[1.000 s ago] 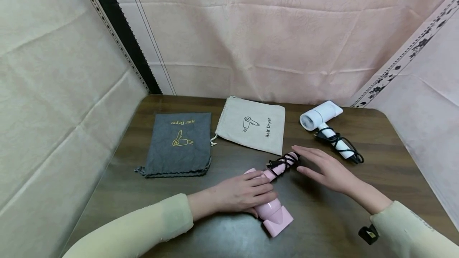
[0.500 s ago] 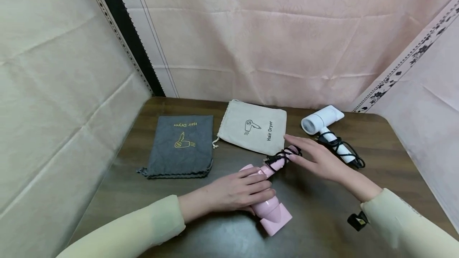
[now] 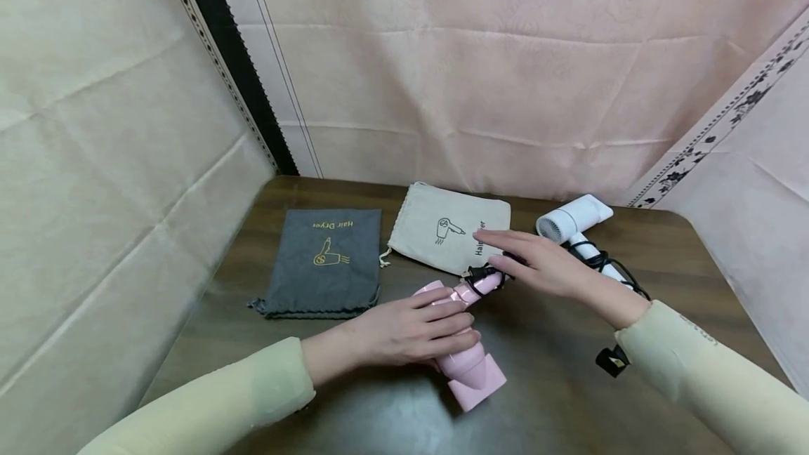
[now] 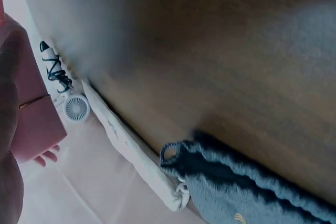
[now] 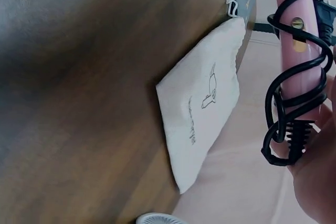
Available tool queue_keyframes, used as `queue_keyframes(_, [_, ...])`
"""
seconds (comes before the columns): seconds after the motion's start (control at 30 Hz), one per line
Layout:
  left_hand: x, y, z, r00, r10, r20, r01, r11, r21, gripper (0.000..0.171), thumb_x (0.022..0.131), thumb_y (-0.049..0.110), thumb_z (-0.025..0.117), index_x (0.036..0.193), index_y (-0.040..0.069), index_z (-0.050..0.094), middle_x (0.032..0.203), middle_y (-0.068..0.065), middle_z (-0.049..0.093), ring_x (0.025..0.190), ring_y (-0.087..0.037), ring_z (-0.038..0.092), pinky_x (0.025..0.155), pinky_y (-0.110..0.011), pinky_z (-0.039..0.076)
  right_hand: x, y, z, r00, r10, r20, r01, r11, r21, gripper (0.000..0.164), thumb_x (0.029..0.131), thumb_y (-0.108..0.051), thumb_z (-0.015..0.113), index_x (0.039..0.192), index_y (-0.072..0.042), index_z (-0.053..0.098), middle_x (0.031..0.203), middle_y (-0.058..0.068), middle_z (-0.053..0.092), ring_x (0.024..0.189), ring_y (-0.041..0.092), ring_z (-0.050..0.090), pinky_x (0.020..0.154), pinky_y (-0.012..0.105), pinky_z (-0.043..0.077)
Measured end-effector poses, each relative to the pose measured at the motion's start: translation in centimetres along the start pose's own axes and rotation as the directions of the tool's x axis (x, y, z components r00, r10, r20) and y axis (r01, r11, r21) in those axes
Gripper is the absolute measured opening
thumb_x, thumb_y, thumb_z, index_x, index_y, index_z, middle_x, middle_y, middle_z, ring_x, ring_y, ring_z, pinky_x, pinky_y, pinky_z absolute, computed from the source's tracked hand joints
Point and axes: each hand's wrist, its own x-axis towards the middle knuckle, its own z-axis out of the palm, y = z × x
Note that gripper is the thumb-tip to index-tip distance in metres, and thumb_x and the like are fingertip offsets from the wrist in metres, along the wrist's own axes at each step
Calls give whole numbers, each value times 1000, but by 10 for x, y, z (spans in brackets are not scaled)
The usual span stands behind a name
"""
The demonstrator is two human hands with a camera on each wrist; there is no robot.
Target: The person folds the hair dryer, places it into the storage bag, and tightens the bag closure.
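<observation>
A pink hair dryer point(image 3: 464, 365) with a flat nozzle lies slantwise across the middle of the head view, handle pointing up and right. My left hand point(image 3: 404, 332) grips its barrel from above, fingers wrapped over it. Black cord point(image 5: 296, 72) is wound round the pink handle point(image 5: 299, 35) in the right wrist view. At the handle's end is my right hand point(image 3: 543, 264), its fingers extended and reaching over toward the cream pouch point(image 3: 436, 223). In the left wrist view the pink barrel point(image 4: 39, 114) shows beside the left hand, with right-hand fingertips beyond it.
A dark grey drawstring pouch point(image 3: 329, 265) printed "Hair Dryer" lies at the left of the wooden table point(image 3: 543, 399). A white hair dryer point(image 3: 575, 218) with a black cord lies at the back right, partly behind the right hand. Pale cloth point(image 3: 505, 90) hangs behind the table.
The right hand has moved left over the handle end and now overlaps the cream pouch in view. The pink hair dryer has shifted slightly left with the left hand still gripping it.
</observation>
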Motion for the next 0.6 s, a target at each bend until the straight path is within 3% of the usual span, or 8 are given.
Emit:
queue_keyframes(0.27, [-3, -9, -1, 1000, 15, 10, -15, 999, 43, 41, 102, 22, 63, 143, 21, 60, 138, 1, 64, 132, -21, 60, 118, -45, 45, -2, 0, 4, 995, -100, -23, 98, 992, -84, 51, 106, -25, 68, 155, -17, 58, 151, 3, 64, 135, 27, 63, 107, 53, 53])
queue_keyframes(0.47, [-7, -12, -4, 1000, 7, 15, -7, 1000, 24, 46, 101, 39, 66, 144, 23, 61, 139, -1, 64, 133, -23, 59, 119, -46, 44, -6, -1, 5, 989, -148, -23, 143, 979, -146, 74, 95, -35, 82, 160, -17, 52, 155, 10, 59, 134, 31, 64, 105, 54, 54])
queue_keyframes(0.6, [-6, -12, -5, 1000, -2, 2, 2, 1000, 17, 46, 101, 41, 66, 142, 22, 62, 138, -1, 64, 131, -23, 59, 119, -47, 44, -7, 0, 5, 981, -192, -38, 182, 967, -180, 81, 90, -36, 87, 160, -16, 51, 154, 13, 60, 131, 34, 66, 102, 54, 56])
